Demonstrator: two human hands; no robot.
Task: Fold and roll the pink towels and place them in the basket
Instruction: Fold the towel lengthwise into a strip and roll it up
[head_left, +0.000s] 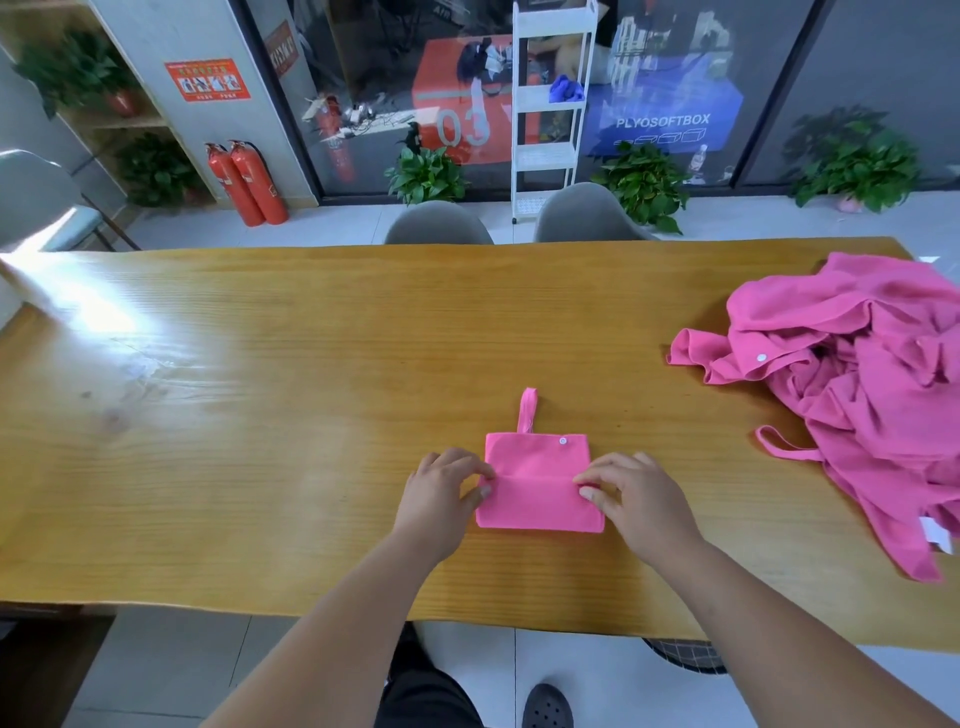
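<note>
A small folded pink towel (537, 499) lies flat on the wooden table (260, 415) near its front edge, with a hanging loop pointing away from me and a white snap button at its far right corner. My left hand (441, 493) pinches the fold at the towel's left edge. My right hand (634, 499) pinches the same fold at the right edge. A heap of several unfolded pink towels (862, 395) lies at the table's right end. A dark mesh basket (685, 656) shows partly under the table's front edge at the right.
Two grey chairs (441, 223) stand behind the far edge of the table. A white shelf rack (550, 104), potted plants and two red fire extinguishers (249, 182) line the far wall. My shoe (545, 706) is on the tiled floor below.
</note>
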